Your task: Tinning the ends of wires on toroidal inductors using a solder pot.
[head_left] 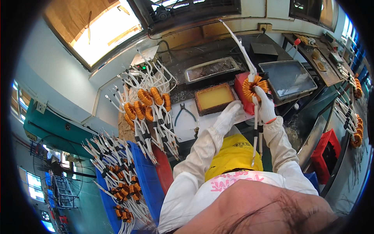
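Observation:
My right hand (pixel 267 109), in a white glove, grips a copper-wound toroidal coil (pixel 248 90) by its near right side. White sleeved leads (pixel 249 62) run from the coil toward the far side, and others hang down toward my yellow apron (pixel 231 154). My left hand (pixel 230 113), also gloved, holds nothing. Its fingers are stretched out beside a shallow tray of yellowish material (pixel 214 98), near a red box (pixel 242 87) that is partly hidden behind the coil. Whether the left fingertips touch the box, I cannot tell.
Several finished-looking coils (pixel 145 97) are piled at the left, above a blue bin (pixel 145 171) of more coils. Pliers (pixel 184 114) lie on white paper. Beyond stand a rectangular metal-rimmed pan (pixel 212 69) and a grey-surfaced tray (pixel 288 78). A red crate (pixel 326 156) is at the right.

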### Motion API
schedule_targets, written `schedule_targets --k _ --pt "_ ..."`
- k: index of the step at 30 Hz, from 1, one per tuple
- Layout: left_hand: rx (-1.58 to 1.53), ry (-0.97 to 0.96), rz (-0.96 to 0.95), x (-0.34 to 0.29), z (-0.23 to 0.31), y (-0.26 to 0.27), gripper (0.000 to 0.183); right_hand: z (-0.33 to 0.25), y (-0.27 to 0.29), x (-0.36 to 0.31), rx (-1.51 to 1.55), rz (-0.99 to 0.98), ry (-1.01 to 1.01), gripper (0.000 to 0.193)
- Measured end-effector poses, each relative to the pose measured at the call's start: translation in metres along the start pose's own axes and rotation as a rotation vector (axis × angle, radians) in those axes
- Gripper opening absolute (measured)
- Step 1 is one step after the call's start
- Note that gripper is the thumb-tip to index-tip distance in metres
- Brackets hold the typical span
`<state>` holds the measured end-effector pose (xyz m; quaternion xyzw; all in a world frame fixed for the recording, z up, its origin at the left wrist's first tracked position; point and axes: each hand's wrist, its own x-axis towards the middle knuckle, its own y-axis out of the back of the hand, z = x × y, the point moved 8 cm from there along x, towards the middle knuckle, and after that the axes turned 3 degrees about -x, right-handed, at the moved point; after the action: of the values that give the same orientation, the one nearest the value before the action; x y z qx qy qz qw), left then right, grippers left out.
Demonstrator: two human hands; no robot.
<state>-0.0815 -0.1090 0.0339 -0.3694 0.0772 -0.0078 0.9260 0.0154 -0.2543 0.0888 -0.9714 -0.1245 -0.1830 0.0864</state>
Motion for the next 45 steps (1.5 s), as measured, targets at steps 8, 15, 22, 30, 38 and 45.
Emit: schedule_targets --k 8,15,22,30,38,45 --pt "-0.561 -0.281 -0.207 0.010 0.050 -0.011 0.044 0.015 -0.100 -0.021 0.592 -0.145 -0.520 0.032" --pt "-0.584 -0.472 0.069 -0.042 0.138 0.073 0.043 0.002 -0.186 -0.027 0.291 -0.732 -0.525 0.051" --pt "-0.404 -0.573 0.418 -0.137 0.243 0.193 0.028 0.005 -0.120 0.011 -0.311 -0.639 -0.171 0.041" --pt "0.006 -0.803 0.784 -0.212 0.318 0.245 0.023 0.081 0.012 0.071 -0.409 -0.241 -0.057 0.024" --pt "0.177 -1.131 1.068 -0.208 0.326 0.296 0.041 0.082 0.007 0.072 -0.493 -0.230 0.015 0.022" --pt "0.841 -0.901 1.471 -0.196 0.305 0.340 0.058 0.074 -0.005 0.066 -0.503 -0.247 0.041 0.021"
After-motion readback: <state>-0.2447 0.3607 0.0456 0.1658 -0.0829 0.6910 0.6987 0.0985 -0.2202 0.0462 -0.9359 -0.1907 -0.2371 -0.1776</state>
